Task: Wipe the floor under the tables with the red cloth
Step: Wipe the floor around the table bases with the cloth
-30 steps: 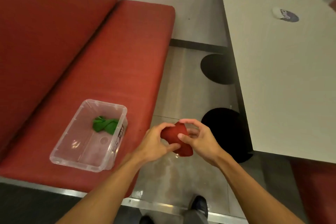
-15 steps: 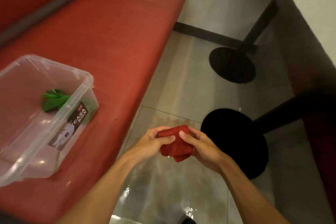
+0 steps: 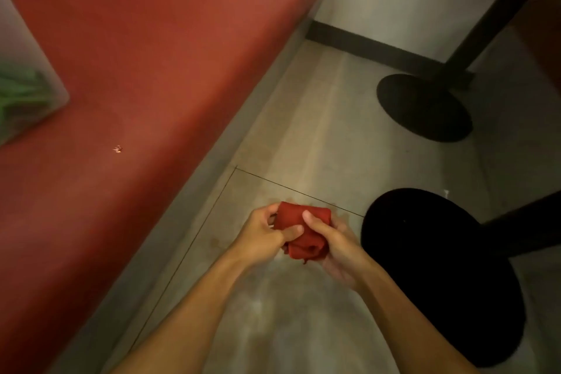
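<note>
A bunched red cloth is held in the air above the grey tiled floor, low in the middle of the view. My left hand grips its left side, thumb pressed across the fabric. My right hand grips its right side, thumb on top and fingers curled underneath. Both forearms reach in from the bottom edge. The floor below the hands shines as if damp.
A red bench seat fills the left. A clear plastic box with a green cloth sits on it at the left edge. Two black round table bases with black posts stand on the right. A white wall with dark skirting lies behind.
The view has dropped lower and closer to the floor; the tabletop is gone from sight and the box has slid to the left edge. Both hands keep hold of the red cloth.
</note>
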